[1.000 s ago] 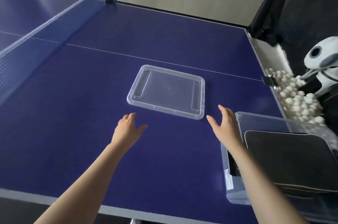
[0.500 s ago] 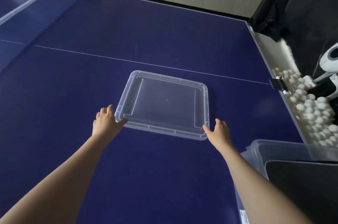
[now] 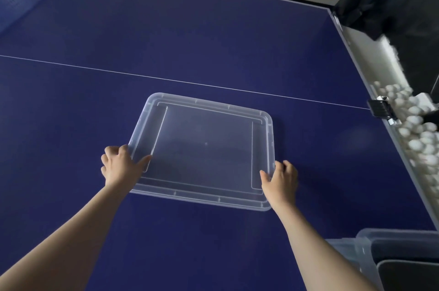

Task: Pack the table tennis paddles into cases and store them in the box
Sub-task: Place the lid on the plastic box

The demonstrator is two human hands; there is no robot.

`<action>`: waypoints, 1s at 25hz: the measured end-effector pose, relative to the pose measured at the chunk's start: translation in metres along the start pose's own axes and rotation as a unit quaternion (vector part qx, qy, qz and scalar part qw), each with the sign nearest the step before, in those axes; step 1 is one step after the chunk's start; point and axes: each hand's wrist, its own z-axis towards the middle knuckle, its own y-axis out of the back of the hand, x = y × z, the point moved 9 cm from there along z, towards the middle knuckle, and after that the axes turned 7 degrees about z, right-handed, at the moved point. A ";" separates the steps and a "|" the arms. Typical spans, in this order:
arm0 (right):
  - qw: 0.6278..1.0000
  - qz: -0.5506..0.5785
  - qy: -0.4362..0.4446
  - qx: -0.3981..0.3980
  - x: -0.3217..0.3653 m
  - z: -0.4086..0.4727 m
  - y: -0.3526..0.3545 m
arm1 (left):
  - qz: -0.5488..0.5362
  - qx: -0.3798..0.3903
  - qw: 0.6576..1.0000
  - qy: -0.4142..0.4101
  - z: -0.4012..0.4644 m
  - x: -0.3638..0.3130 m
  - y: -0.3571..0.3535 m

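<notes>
The clear lid (image 3: 204,150) lies flat, long axis nine-to-three; left hand (image 3: 121,167) grasps its nine o'clock edge, right hand (image 3: 281,181) its three o'clock edge; the box (image 3: 365,246) waits at five o'clock.

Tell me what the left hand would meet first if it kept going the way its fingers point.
The left hand already grips the clear lid at its near-left corner. Straight on, up and away, it likely meets only bare blue table; depth is unclear.
</notes>
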 end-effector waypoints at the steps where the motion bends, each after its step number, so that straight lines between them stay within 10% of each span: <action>1: 1.000 0.009 -0.003 0.003 0.002 -0.001 -0.003 | -0.005 -0.002 1.000 0.004 -0.001 0.000 -0.001; 25: 0.978 0.206 0.009 -0.035 0.026 -0.102 0.132 | -0.234 0.017 0.972 -0.031 -0.122 0.036 0.120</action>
